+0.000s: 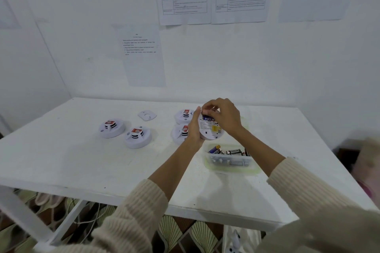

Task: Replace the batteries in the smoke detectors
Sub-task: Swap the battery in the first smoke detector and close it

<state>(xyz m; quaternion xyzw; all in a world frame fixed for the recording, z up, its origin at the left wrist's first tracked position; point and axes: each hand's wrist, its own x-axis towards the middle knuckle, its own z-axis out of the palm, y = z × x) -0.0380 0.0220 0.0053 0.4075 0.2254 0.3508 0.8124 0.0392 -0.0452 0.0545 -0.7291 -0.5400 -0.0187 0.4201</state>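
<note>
Several batteries (234, 151) in clear tub (230, 165).

White round smoke detector (209, 129) held tilted, back showing — blue battery (207, 118) seated.

I note cream ribbed knit sleeves on both arms, cuffs pushed up the forearms; both hands (193, 129) (224, 117) are bare.
</note>
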